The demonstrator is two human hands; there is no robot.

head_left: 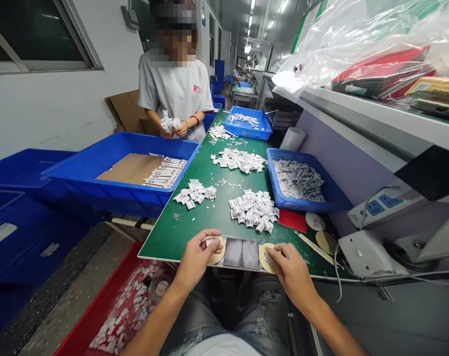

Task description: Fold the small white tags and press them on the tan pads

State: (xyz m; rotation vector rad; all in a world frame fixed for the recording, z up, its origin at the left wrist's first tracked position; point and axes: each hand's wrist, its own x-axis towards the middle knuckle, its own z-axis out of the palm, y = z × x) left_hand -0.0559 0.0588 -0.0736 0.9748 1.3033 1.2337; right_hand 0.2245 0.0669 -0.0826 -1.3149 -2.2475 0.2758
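Note:
My left hand (pixel 198 257) is closed in a pinch over a pale yellow disc (pixel 219 256) at the table's front edge. A small white plastic piece (pixel 210 242) shows between its fingers. My right hand (pixel 294 273) is pinched over a second yellow disc (pixel 264 261), and a sliver of something white shows under its fingertips, mostly hidden. Between the discs lie two dark grey, scuffed rectangular pads (pixel 241 253), side by side. Just beyond them is a heap of small white plastic pieces (pixel 252 210), with a smaller pile (pixel 195 193) to its left.
On the green table (pixel 205 222) are more white heaps (pixel 239 160), a blue basket (pixel 330 190) of pieces, a blue tray (pixel 263 132), a red card (pixel 292 220) and a cutter knife (pixel 315 246). A co-worker (pixel 176 89) stands behind a large blue bin (pixel 135 195), holding white pieces.

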